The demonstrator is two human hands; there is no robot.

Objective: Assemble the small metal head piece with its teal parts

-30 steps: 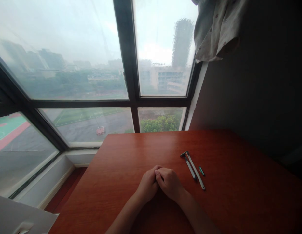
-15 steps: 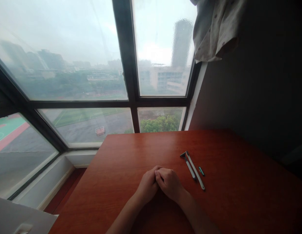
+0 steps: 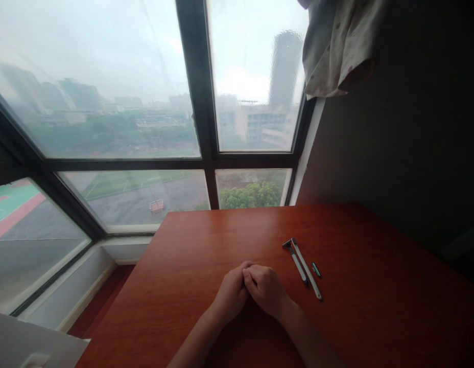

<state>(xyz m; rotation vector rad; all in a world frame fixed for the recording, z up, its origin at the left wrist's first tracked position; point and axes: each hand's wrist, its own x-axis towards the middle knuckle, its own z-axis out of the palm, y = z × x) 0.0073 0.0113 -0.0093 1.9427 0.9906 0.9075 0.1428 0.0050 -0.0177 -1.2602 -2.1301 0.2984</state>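
Note:
My left hand and my right hand rest together on the reddish-brown wooden table. Their fingers are curled inward and meet at the knuckles; no object shows in either, though the palms are hidden. To the right of my right hand lies a razor with a grey handle and a dark head at its far end. Close alongside it is a long, thin, pale stick-like thing with a dark far tip, perhaps a toothbrush. A small dark green piece lies just right of these, apart from them.
Large dark-framed windows rise behind the table's far edge. A light buttoned garment hangs at the upper right before a dark wall. At the lower left stands a white panel beside the table's left edge.

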